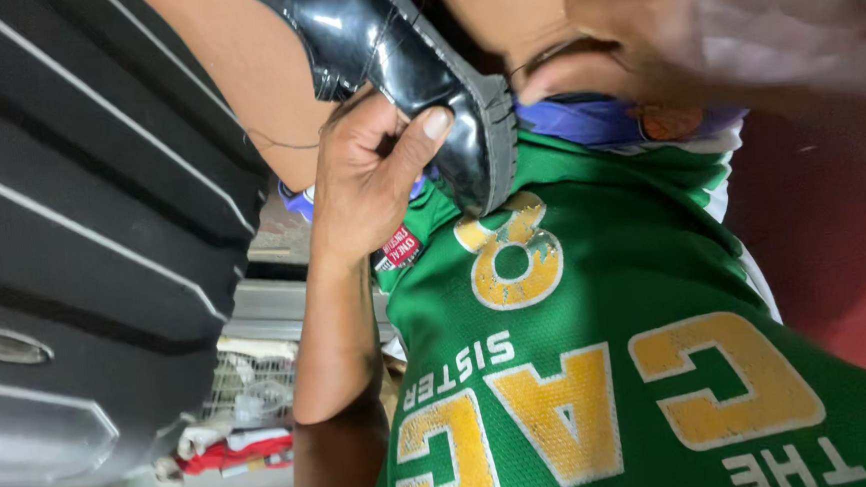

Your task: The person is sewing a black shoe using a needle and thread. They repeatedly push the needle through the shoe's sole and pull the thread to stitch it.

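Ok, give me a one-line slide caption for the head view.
Left hand grips a glossy black shoe by its grey sole above a green jersey; blurred right hand beside it.

Left hand (374,172) clenched (right hand (731,30) blurred)

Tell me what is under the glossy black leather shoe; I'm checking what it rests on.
Under the glossy black leather shoe sit the left hand, gripping its grey ridged sole, and the green jersey. Its interior and upper part are out of view.
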